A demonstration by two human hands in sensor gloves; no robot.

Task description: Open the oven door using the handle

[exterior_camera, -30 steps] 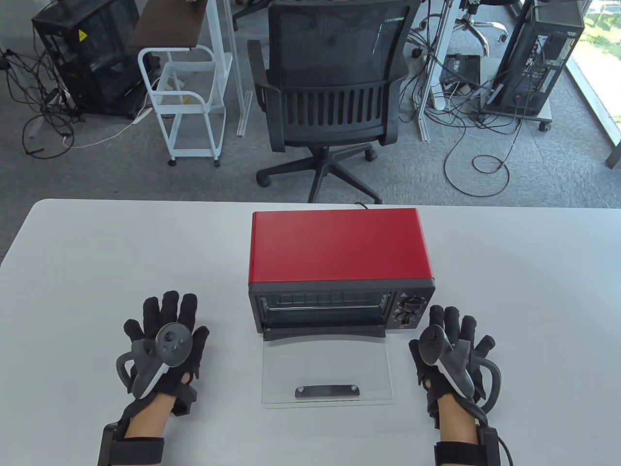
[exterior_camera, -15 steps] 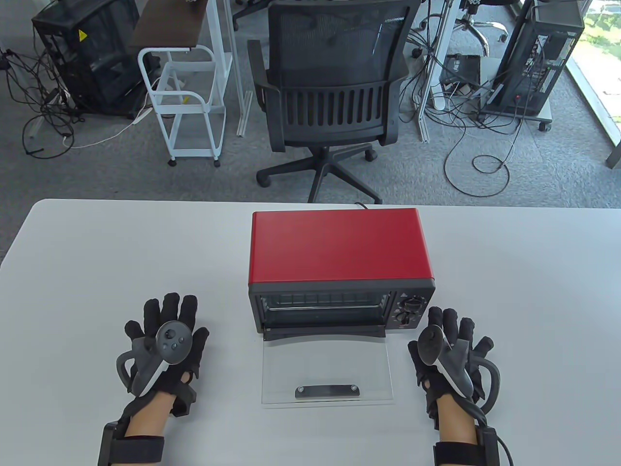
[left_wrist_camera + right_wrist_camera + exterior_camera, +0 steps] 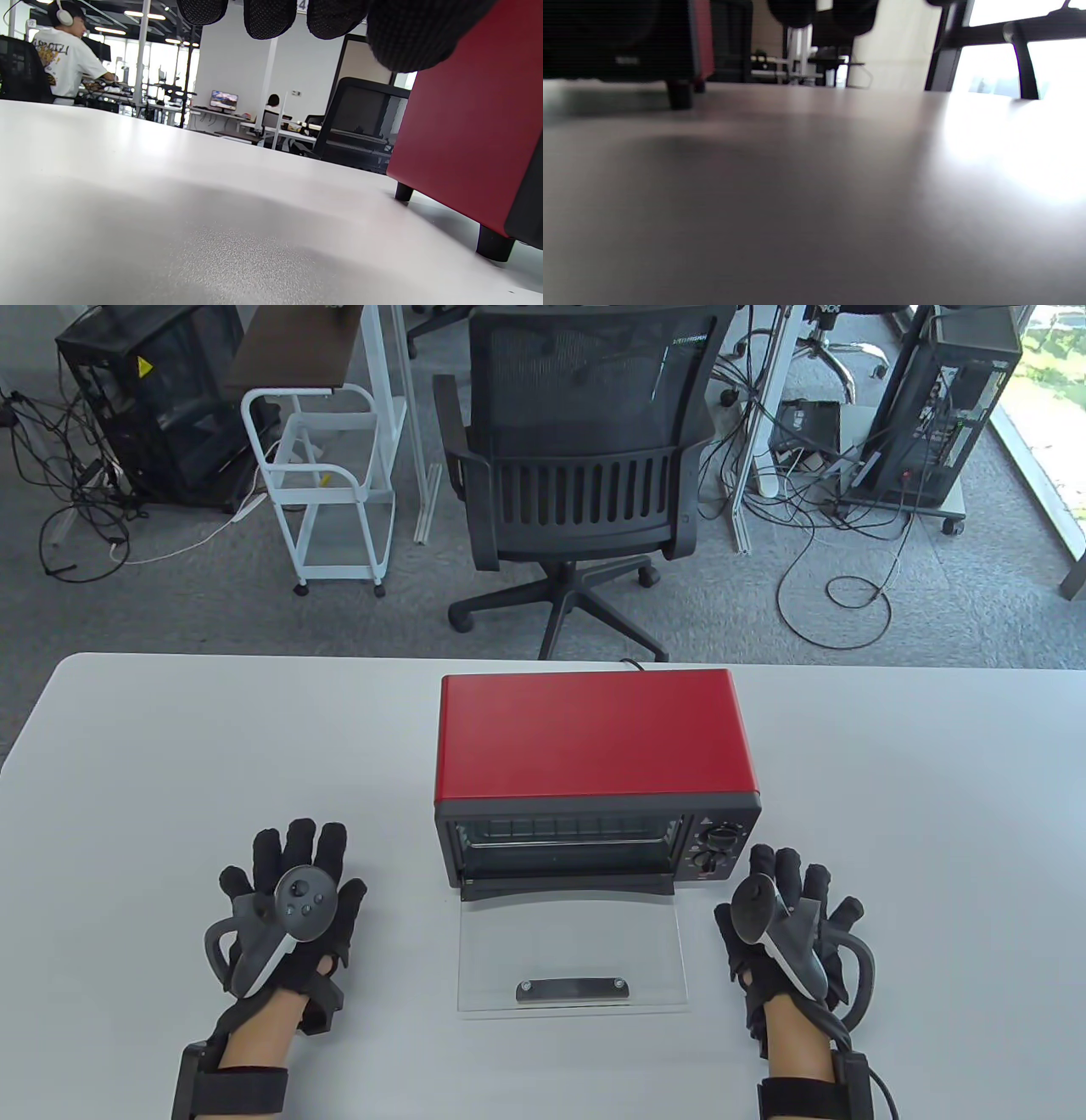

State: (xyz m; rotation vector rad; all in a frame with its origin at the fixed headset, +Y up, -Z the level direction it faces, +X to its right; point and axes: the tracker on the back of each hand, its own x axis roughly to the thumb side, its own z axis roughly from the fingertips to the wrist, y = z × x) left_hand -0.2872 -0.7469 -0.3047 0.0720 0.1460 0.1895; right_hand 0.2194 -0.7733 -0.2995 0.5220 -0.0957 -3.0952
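L hand (image 3: 288, 912) flat, palm down, fingers spread toward 12 o'clock, holding nothing. R hand (image 3: 785, 929) same, fingers fanned toward 1 o'clock. Both forearms enter from 6 o'clock, tracker on back of each.

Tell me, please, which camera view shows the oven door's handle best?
The table view shows it best: the handle lies in full sight on the glass oven door, which is folded down flat in front of the red oven. The left wrist view shows only the oven's red side and feet; the right wrist view, its dark corner and feet. Neither shows the handle.
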